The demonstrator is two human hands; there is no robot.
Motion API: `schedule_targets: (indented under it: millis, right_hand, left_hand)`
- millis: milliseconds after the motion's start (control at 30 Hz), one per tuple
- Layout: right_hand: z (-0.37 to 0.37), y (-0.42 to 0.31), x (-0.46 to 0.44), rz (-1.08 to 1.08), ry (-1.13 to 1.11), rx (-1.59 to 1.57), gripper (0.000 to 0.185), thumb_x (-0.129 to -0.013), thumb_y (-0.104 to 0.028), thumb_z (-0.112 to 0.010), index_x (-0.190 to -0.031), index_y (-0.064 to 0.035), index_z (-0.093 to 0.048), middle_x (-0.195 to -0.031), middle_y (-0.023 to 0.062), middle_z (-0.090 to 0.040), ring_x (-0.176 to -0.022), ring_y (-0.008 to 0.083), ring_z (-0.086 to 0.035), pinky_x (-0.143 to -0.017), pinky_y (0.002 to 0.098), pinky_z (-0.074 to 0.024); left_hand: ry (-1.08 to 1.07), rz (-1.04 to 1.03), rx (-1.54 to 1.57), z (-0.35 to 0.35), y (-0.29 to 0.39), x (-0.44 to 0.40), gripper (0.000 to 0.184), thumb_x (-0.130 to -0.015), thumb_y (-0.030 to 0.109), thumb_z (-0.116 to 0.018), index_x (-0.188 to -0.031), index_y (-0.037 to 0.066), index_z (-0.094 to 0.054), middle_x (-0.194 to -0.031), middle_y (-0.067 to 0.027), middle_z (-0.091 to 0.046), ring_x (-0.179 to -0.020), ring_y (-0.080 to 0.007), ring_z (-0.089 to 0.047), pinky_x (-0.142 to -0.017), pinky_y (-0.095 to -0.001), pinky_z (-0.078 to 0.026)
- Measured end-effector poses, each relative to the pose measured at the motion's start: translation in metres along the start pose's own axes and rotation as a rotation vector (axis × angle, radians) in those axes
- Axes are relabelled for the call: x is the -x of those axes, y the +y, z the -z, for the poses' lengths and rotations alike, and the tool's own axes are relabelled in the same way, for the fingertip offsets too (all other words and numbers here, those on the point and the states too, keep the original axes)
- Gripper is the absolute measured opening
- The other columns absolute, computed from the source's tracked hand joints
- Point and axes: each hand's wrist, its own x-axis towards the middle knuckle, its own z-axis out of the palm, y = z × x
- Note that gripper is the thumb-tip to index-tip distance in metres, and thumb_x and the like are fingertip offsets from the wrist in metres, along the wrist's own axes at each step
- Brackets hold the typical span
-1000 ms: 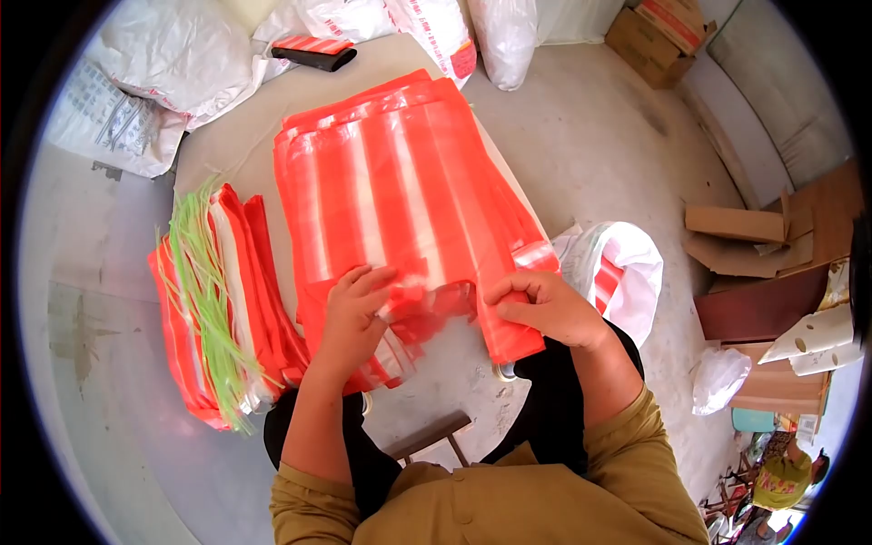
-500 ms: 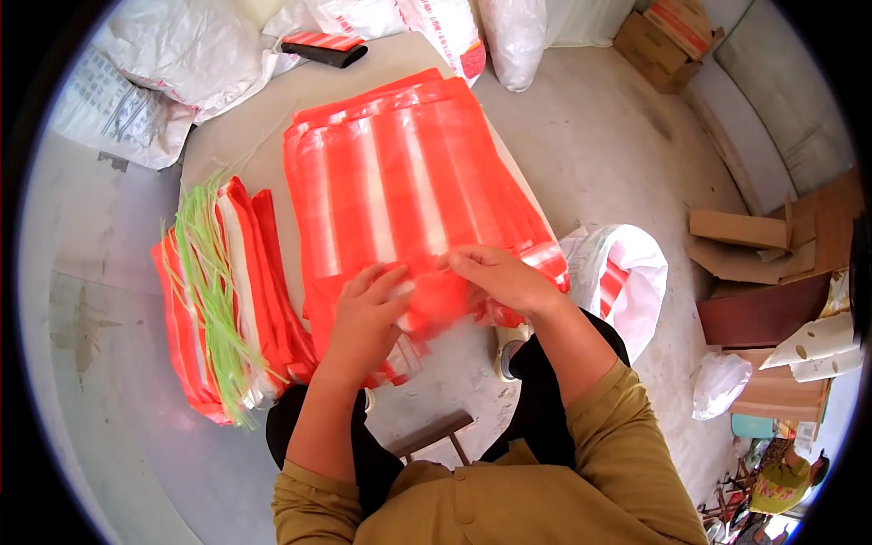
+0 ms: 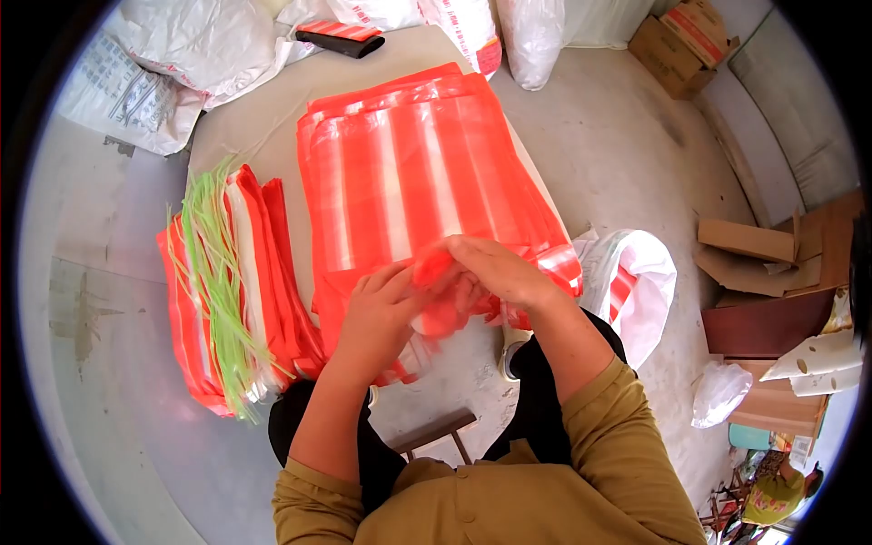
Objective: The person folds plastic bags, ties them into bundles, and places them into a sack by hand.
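Note:
A stack of red and white striped plastic sheets [image 3: 418,173] lies on the table. At its near edge my left hand [image 3: 380,309] and my right hand [image 3: 490,271] meet, closed around a gathered, partly blurred piece of the red plastic. The thumbs and some fingertips are hidden by the hands and the plastic. Left of the stack lies a folded bundle of the same striped material [image 3: 263,263], with light green strings [image 3: 218,291] draped over it.
White sacks [image 3: 195,45] stand beyond the table [image 3: 263,113], which bears a small black and striped roll [image 3: 341,39] at its far edge. An open white sack [image 3: 649,291] stands right of the stack. Cardboard boxes [image 3: 677,50] are farther back. Another person [image 3: 777,495] is at lower right.
My right hand has moved left from the sheet's near right corner to meet my left hand. The loose near edge is now bunched between them. The whole view has shifted slightly.

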Motion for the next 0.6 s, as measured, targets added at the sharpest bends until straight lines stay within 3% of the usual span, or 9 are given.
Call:
schedule_targets:
  millis: [200,467,567,600]
  right_hand:
    - [-0.0017,-0.0012,-0.0064,-0.003,0.012,0.086,0.053,-0.111,-0.047,-0.036,-0.122,-0.0032,-0.062,-0.101,0.0136,-0.073,-0.064,0.0168,-0.067,-0.058,0.0293,-0.0537]
    - [-0.0047,-0.0057,-0.0069,-0.028,0.021,0.130,0.052,-0.111,-0.047,-0.036,-0.124,-0.0038,-0.062,-0.084,0.0102,-0.069,-0.057,0.0157,-0.060,-0.049,0.0285,-0.0460]
    - [-0.0066,-0.0071,-0.0071,-0.027,0.020,0.085,0.049,-0.111,-0.042,-0.040,-0.122,-0.0006,-0.062,-0.090,0.0121,-0.070,-0.063,0.0166,-0.060,-0.064,0.0323,-0.0528]
    - [-0.0059,-0.0028,-0.0099,-0.005,0.008,0.082,0.048,-0.111,-0.042,-0.039,-0.125,-0.0015,-0.060,-0.088,0.0113,-0.070,-0.061,0.0162,-0.060,-0.060,0.0309,-0.0502]
  left_hand:
    - [0.044,-0.059,0.056,0.0015,-0.0009,-0.0037,0.046,-0.065,-0.011,-0.067,-0.107,0.007,-0.076,-0.127,-0.0115,-0.066,-0.115,-0.0357,-0.064,-0.094,-0.0456,-0.056]
    - [0.025,0.105,0.016,-0.0028,0.0036,0.0043,0.048,-0.066,-0.012,-0.068,-0.105,0.013,-0.080,-0.147,-0.0168,-0.055,-0.118,-0.0338,-0.066,-0.090,-0.0398,-0.059]
    - [0.001,0.109,0.012,-0.0026,0.0026,0.0043,0.050,-0.065,-0.013,-0.069,-0.105,0.015,-0.080,-0.150,-0.0170,-0.052,-0.118,-0.0329,-0.066,-0.088,-0.0384,-0.060]
    - [-0.002,0.103,0.008,-0.0022,0.0025,0.0041,0.050,-0.065,-0.013,-0.069,-0.105,0.015,-0.080,-0.150,-0.0168,-0.052,-0.117,-0.0326,-0.067,-0.087,-0.0379,-0.060]
